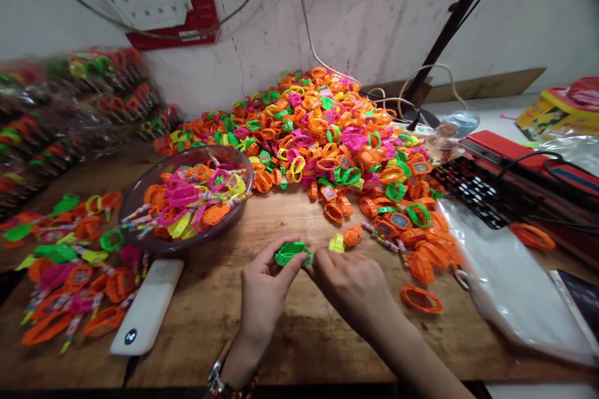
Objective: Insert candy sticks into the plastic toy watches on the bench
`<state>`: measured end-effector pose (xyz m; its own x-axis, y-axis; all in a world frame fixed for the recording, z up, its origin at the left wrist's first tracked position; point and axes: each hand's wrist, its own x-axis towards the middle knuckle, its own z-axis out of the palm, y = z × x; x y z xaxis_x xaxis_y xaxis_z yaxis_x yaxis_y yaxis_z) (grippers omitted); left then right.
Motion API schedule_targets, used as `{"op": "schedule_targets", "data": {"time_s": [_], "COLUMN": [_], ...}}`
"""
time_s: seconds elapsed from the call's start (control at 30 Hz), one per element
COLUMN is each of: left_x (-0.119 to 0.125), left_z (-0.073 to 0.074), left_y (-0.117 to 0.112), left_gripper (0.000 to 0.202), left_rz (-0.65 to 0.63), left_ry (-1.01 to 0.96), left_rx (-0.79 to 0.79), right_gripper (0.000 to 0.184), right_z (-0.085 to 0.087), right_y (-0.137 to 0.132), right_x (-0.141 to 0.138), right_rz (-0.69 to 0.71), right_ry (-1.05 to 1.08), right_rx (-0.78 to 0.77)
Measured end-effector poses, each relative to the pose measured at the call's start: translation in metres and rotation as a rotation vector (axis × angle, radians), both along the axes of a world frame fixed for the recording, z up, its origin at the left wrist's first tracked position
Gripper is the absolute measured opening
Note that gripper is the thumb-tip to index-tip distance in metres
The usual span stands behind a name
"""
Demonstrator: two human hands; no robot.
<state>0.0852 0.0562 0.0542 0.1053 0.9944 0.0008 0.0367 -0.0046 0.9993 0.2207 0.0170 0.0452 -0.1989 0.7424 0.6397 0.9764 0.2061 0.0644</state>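
My left hand [266, 290] is closed around a green toy watch [291, 253], pinching it between thumb and fingers above the wooden table. My right hand [349, 283] meets the watch's right end with its fingers curled together. Whatever those fingers grip is hidden behind the knuckles. Just beyond my right hand lie a yellow toy watch [336, 242] and an orange one [352, 235]. A large heap of orange, pink, green and yellow toy watches [322, 128] rises against the wall.
A dark bowl [187, 248] of toy watches and patterned sticks stands left, beside a loose pile [77, 274]. Nearer me lies a white power bank [148, 305] with a cable. Clear plastic bags [505, 287], a black grid [470, 190] and a red device [510, 156] occupy the right.
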Motion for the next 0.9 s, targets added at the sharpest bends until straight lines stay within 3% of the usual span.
{"op": "schedule_targets", "data": {"time_s": [0.1,0.2,0.23,0.37,0.43,0.47,0.53,0.63,0.67,0.8,0.9], "left_x": [-0.005,-0.011,-0.015,-0.034,-0.037,-0.034,-0.018,0.023,0.038,0.080,0.085], "left_z": [-0.008,-0.006,-0.003,0.006,-0.001,-0.009,-0.029,-0.062,-0.071,-0.088,-0.089], "left_y": [0.001,0.011,0.018,0.058,0.073,0.076,0.071,0.050,0.043,0.031,0.036], "left_gripper": [0.028,0.032,0.034,0.064,0.086,0.088,0.074,0.044,0.038,0.016,0.005], "left_rz": [-0.025,-0.025,0.046,0.503,0.538,0.498,0.307,-0.190,-0.277,-0.358,-0.358], "left_ry": [0.141,0.243,0.257,0.321,0.553,0.693,0.897,0.908,0.861,0.637,0.501], "left_rx": [0.021,0.076,0.129,0.581,0.702,0.712,0.710,0.636,0.547,0.304,0.245], "right_gripper": [0.040,0.026,0.026,0.076,0.074,0.067,0.050,0.038,0.039,0.038,0.029], "right_z": [-0.017,-0.025,-0.025,-0.027,-0.038,-0.045,-0.064,-0.090,-0.096,-0.102,-0.099], "right_y": [0.004,0.004,0.003,-0.005,-0.011,-0.013,-0.018,-0.020,-0.018,-0.005,0.006], "right_x": [-0.005,-0.010,-0.010,0.010,0.030,0.041,0.063,0.089,0.095,0.108,0.109], "right_rz": [0.070,0.014,-0.019,-0.144,-0.228,-0.286,-0.412,-0.512,-0.528,-0.610,-0.561], "right_ry": [0.113,0.212,0.238,0.370,0.392,0.379,0.327,0.274,0.267,0.236,0.220], "right_rx": [0.039,-0.042,-0.090,-0.240,-0.287,-0.317,-0.395,-0.489,-0.487,-0.422,-0.446]}}
